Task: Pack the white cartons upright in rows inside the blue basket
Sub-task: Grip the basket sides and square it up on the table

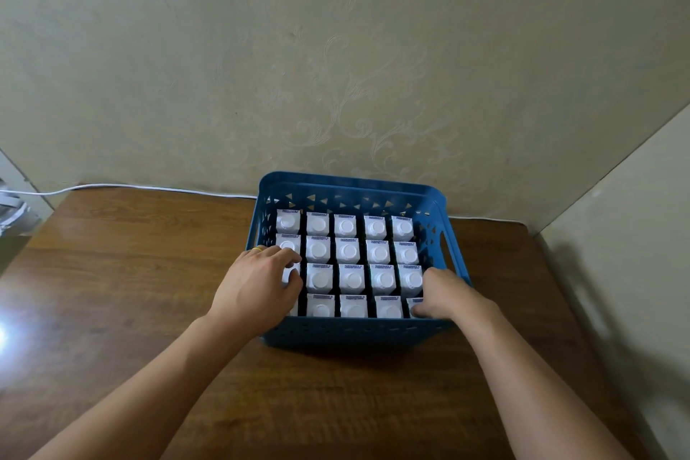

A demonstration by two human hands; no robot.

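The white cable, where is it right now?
In the head view the white cable runs along the table's far edge against the wall, from the left side to behind the blue basket.

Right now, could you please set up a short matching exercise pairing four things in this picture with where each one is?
Things:
1. left hand
2. right hand
3. white cable
4. blue basket

Places:
A. along the far table edge, by the wall
B. on the cartons at the basket's near right corner
C. on the wooden table, filled with rows of upright cartons
D. on the cartons at the basket's left side

Pairs: 1-D, 2-B, 3-A, 4-C
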